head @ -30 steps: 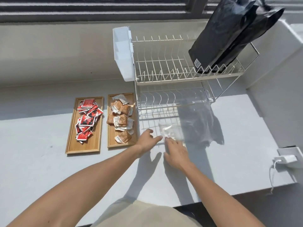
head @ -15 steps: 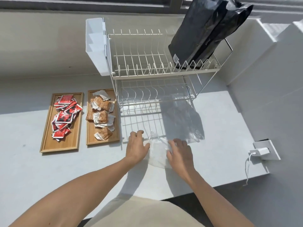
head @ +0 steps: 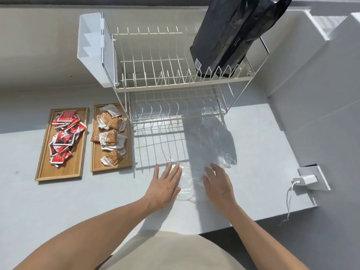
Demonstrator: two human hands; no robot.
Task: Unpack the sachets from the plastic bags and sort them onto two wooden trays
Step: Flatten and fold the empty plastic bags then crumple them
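A clear plastic bag (head: 190,182) lies flat on the white counter in front of me. My left hand (head: 164,187) rests palm down on its left edge with fingers spread. Flat on the bag's right side is my right hand (head: 218,184), fingers apart. Neither hand grips anything. A second clear bag (head: 211,145) lies crumpled behind, in the rack's shadow. Two wooden trays sit at the left: the left tray (head: 43,160) holds red sachets (head: 63,136), the right tray (head: 95,162) holds brown and white sachets (head: 110,133).
A two-tier wire dish rack (head: 175,82) stands at the back, with a white plastic holder (head: 91,49) on its left side and black bags (head: 233,34) on its top tier. A white charger and cable (head: 303,180) plug into a wall socket at the right.
The bag has been drawn toward me and laid flat. Both hands went from pinching it to resting open on it. My view shifted, so the trays and rack sit differently in frame.
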